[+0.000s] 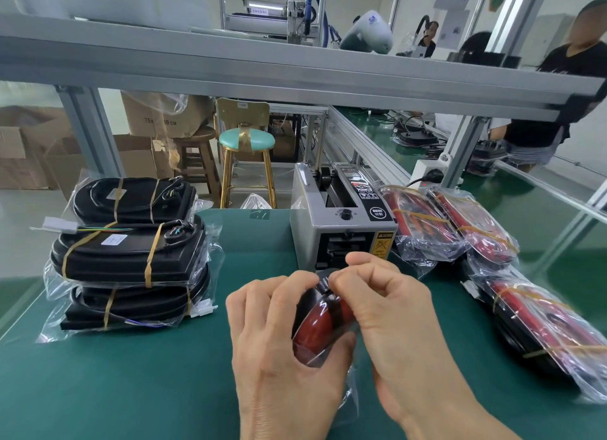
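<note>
A red and black lamp part in a clear plastic bag [323, 321] is held upright over the green mat [147, 380], close in front of me. My left hand [279, 341] grips it from the left, with fingers over the top and the thumb under its lower edge. My right hand [391, 315] pinches the bag's top edge between thumb and forefinger, the other fingers curled. Both hands cover most of the part. Just behind them stands a grey tape dispenser machine [341, 219] with its front slot facing me.
A stack of bagged black parts bound with tan bands [131, 252] sits at the left. Bagged red parts [453, 223] lie to the right of the machine, and more [545, 328] at the far right. An aluminium frame rail [295, 68] crosses overhead. A stool [246, 144] stands behind the table.
</note>
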{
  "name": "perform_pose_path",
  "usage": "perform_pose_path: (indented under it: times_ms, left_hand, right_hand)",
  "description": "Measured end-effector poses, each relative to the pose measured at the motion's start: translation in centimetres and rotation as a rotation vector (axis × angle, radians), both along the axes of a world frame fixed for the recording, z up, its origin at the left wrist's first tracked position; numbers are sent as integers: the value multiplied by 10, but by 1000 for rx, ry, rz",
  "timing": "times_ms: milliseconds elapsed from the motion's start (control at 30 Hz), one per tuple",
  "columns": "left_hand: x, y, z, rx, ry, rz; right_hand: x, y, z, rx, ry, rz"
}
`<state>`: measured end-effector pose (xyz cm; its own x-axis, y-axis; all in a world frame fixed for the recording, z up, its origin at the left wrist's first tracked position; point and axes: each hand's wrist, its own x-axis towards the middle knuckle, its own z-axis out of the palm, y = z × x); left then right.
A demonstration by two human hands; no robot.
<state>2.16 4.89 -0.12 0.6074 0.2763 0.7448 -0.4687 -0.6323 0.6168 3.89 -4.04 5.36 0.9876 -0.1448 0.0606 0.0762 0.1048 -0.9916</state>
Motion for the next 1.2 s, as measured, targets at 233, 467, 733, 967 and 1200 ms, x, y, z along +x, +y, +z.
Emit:
perform_pose_path:
  times_ms: [233,467,733,967,1200]
  left_hand:
    - [0,0,-2,9,17,6]
    - [0,2,-2,26,1,17]
    - [0,5,4,41,7,54]
    - [-1,14,2,-32,93,-53]
    - [-6,40,-16,-587,141,-401]
  right_hand:
    - [0,-1,-1,-54,-14,12]
    - [0,0,1,-129,-21,-5]
    - [7,-16,-2,-44,55,99]
    - [30,-31,-11,-205,86,155]
    - [16,-58,-47,-370,-23,737]
